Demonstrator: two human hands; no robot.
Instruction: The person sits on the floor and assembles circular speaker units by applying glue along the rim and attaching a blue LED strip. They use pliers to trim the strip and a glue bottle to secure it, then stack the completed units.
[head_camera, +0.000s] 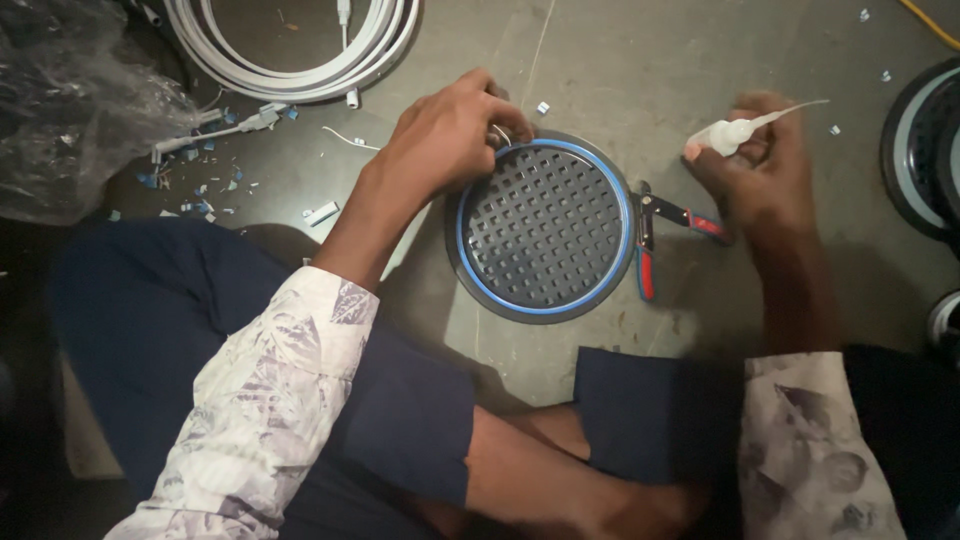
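Left hand (450, 135) pinches top rim of round perforated grille (541, 226) on floor (620, 60); right hand (755, 160) grips white nozzle tube (735, 132); red-handled pliers (655, 235) touch grille.

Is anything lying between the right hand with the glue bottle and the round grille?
Yes: red-handled pliers lie on the floor between the right hand, holding the glue bottle, and the round grille, against its right rim. The left hand grips the top edge.

I'm counting one round grille (545, 228), one pair of red-handled pliers (668, 225), one coil of white cable (300, 45), one small white tube (735, 132).
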